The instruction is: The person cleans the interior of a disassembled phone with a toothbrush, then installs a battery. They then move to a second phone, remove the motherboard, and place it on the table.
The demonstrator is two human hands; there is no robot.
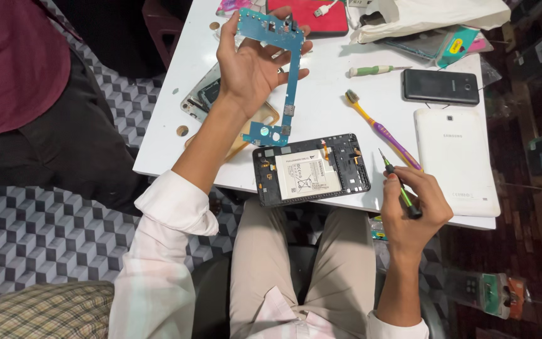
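Your left hand [249, 66] closes its grip on a blue circuit board [281, 69]; your right hand [412, 207] grips a green screwdriver [398, 184], just beside the opened tablet [310, 168].

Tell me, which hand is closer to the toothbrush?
Right. The right hand holds a screwdriver just below the toothbrush handle's end. The left hand is farther off to its left, holding up a blue board.

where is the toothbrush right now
In the head view the toothbrush lies on the white table, right of centre, between the opened tablet and the white tablet back cover, its handle end near the right hand.
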